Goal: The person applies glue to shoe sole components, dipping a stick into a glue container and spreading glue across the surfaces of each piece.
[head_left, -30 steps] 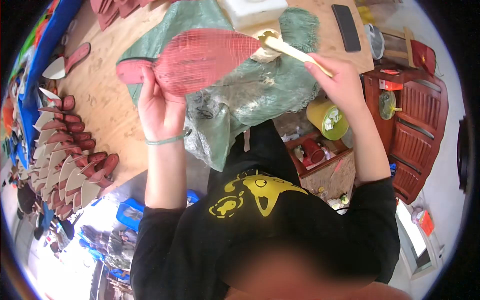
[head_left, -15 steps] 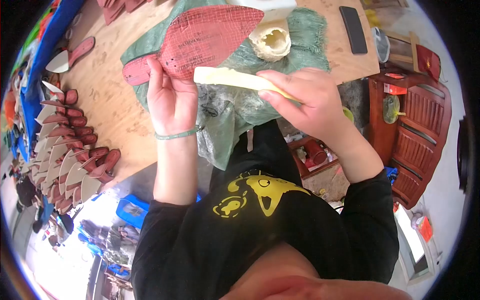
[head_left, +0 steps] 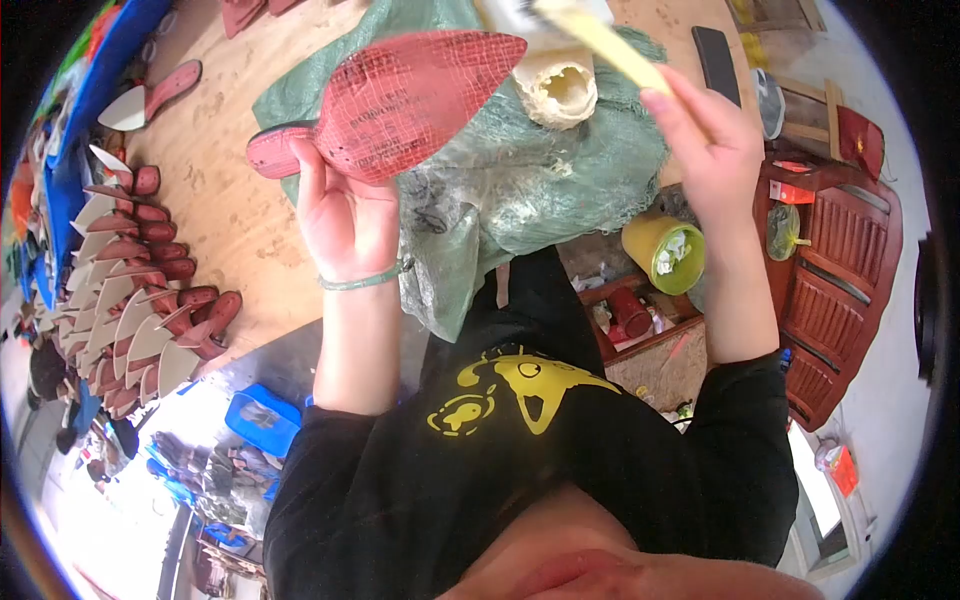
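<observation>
My left hand [head_left: 350, 225] is closed on a red shoe insole [head_left: 410, 105] with a grid pattern and dark print, gripping its lower edge near the narrow heel end. The insole is raised over a green woven plastic sack [head_left: 540, 195]. In my right hand [head_left: 712, 140] is a glue brush [head_left: 605, 42] with a pale yellow handle, pinched near its end. The brush's dark tip reaches over a white plastic container [head_left: 510, 22] at the top. Below the tip, the container's round mouth [head_left: 560, 92] is crusted with cream-coloured dried material.
Many red insoles with pale pieces [head_left: 135, 290] stand in an overlapping row on the wooden table [head_left: 235, 215]. One more insole [head_left: 150, 98] lies above them. A black phone [head_left: 716, 65] rests at right. A yellow bin [head_left: 660, 250] and a wooden chair [head_left: 840, 270] stand beyond the edge.
My right hand has moved up and right, taking the brush from beside the insole to over the white container. My left hand still holds the insole, slightly lower.
</observation>
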### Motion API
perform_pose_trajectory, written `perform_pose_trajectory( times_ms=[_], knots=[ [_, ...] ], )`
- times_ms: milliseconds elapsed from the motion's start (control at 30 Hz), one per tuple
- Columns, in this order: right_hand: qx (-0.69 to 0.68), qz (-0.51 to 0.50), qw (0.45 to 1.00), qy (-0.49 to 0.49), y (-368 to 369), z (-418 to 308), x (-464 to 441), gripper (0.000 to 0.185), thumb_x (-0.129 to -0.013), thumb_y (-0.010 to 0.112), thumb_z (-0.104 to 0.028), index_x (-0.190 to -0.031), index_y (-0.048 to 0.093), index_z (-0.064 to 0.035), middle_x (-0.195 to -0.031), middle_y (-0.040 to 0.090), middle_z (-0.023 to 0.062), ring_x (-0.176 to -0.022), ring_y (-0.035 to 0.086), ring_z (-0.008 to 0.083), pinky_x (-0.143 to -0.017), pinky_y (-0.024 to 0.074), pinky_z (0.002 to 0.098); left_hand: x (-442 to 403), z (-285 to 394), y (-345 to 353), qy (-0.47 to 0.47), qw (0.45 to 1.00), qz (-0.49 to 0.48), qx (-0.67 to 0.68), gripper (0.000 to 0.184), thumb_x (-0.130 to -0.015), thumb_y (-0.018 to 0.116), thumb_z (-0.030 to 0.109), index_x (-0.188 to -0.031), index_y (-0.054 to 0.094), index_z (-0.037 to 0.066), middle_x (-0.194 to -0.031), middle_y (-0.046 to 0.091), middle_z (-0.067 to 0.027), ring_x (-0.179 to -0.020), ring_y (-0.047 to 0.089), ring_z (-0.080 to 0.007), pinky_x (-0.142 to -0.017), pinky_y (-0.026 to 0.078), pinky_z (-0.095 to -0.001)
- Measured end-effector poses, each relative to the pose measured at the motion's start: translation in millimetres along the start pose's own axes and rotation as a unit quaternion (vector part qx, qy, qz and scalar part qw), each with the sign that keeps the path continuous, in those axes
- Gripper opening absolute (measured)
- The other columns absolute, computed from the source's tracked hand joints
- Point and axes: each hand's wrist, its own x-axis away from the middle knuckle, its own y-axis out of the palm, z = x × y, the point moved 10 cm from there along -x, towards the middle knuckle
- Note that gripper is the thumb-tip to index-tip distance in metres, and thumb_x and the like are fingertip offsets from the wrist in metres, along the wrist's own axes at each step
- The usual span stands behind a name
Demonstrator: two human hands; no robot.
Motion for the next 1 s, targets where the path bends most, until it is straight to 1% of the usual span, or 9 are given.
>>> perform_pose_trajectory(
  times_ms=[133,433,567,633,700,767,833,933,1000],
  knots=[
    [-0.021,-0.071,0.991,-0.107,37,-62,-6,0.025,-0.086,0.070,-0.019,-0.107,0.070,-0.0048,-0.071,0.065,0.0070,-0.063,0.060,0.0111,-0.059,0.0453,0.0261,-3,0,0,0.048,0.995,0.008,-0.082,0.034,-0.099,0.048,0.026,-0.123,0.055,0.003,-0.131,0.056,-0.0138,-0.124,0.050,-0.0257,-0.110,0.035,-0.0441],
    [0.032,-0.067,0.992,0.104,8,43,12,0.026,-0.087,0.068,-0.018,-0.108,0.068,-0.0025,-0.081,0.068,0.0065,-0.072,0.060,0.0096,-0.067,0.0461,0.0239,5,31,8,0.068,0.996,-0.019,-0.059,0.036,-0.097,0.051,0.026,-0.125,0.055,0.004,-0.133,0.054,-0.0134,-0.126,0.048,-0.0252,-0.112,0.032,-0.0446],
    [-0.040,-0.053,0.992,0.106,0,26,18,0.026,-0.089,0.067,-0.016,-0.109,0.067,0.0010,-0.085,0.069,0.0047,-0.077,0.059,0.0083,-0.070,0.0460,0.0229,10,33,39,0.122,0.952,-0.113,-0.258,0.032,-0.095,0.056,0.030,-0.121,0.061,0.011,-0.131,0.056,-0.0126,-0.124,0.050,-0.0233,-0.109,0.035,-0.0449],
    [-0.044,-0.054,0.994,0.078,1,6,12,0.026,-0.089,0.067,-0.016,-0.108,0.067,0.0017,-0.085,0.069,0.0046,-0.077,0.059,0.0085,-0.069,0.0461,0.0230,21,65,44,0.258,0.851,-0.094,-0.448,0.024,-0.088,0.065,0.016,-0.112,0.065,0.012,-0.117,0.064,-0.0127,-0.119,0.053,-0.0240,-0.106,0.034,-0.0443],
    [-0.055,-0.073,0.994,0.056,10,-4,8,0.025,-0.089,0.067,-0.016,-0.107,0.067,0.0016,-0.084,0.069,0.0048,-0.075,0.060,0.0089,-0.068,0.0460,0.0234,34,53,69,0.313,0.638,-0.160,-0.685,0.024,-0.083,0.068,0.008,-0.107,0.066,0.011,-0.109,0.068,-0.0126,-0.113,0.058,-0.0236,-0.104,0.034,-0.0428],
    [-0.068,-0.110,0.991,0.041,22,-8,8,0.025,-0.089,0.067,-0.016,-0.107,0.068,0.0008,-0.082,0.068,0.0052,-0.073,0.060,0.0094,-0.066,0.0455,0.0239,38,43,78,0.308,0.507,-0.187,-0.783,0.027,-0.072,0.072,-0.001,-0.097,0.068,0.009,-0.103,0.070,-0.0124,-0.089,0.067,-0.0223,-0.083,0.044,-0.0332],
    [-0.042,-0.146,0.988,0.014,35,-20,7,0.024,-0.087,0.068,-0.017,-0.106,0.068,-0.0011,-0.078,0.067,0.0064,-0.070,0.060,0.0118,-0.064,0.0454,0.0255,39,13,91,0.289,0.405,-0.215,-0.841,0.029,-0.067,0.073,0.000,-0.095,0.071,0.009,-0.097,0.068,-0.0089,-0.086,0.064,-0.0223,-0.072,0.045,-0.0306],
    [-0.035,-0.184,0.982,-0.029,55,-32,9,0.023,-0.085,0.069,-0.017,-0.104,0.069,-0.0043,-0.074,0.065,0.0083,-0.065,0.060,0.0166,-0.061,0.0452,0.0279,43,0,89,0.274,0.412,-0.239,-0.835,0.032,-0.064,0.074,0.001,-0.095,0.073,0.010,-0.090,0.061,-0.0048,-0.079,0.058,-0.0202,-0.066,0.043,-0.0284],
    [-0.019,-0.207,0.977,-0.048,67,-32,14,0.022,-0.084,0.069,-0.017,-0.103,0.070,-0.0073,-0.072,0.065,0.0090,-0.062,0.060,0.0206,-0.059,0.0453,0.0293,46,-8,91,0.273,0.366,-0.280,-0.845,0.034,-0.063,0.074,0.003,-0.096,0.073,0.010,-0.088,0.056,-0.0037,-0.075,0.053,-0.0194,-0.063,0.042,-0.0276]
  ],
)
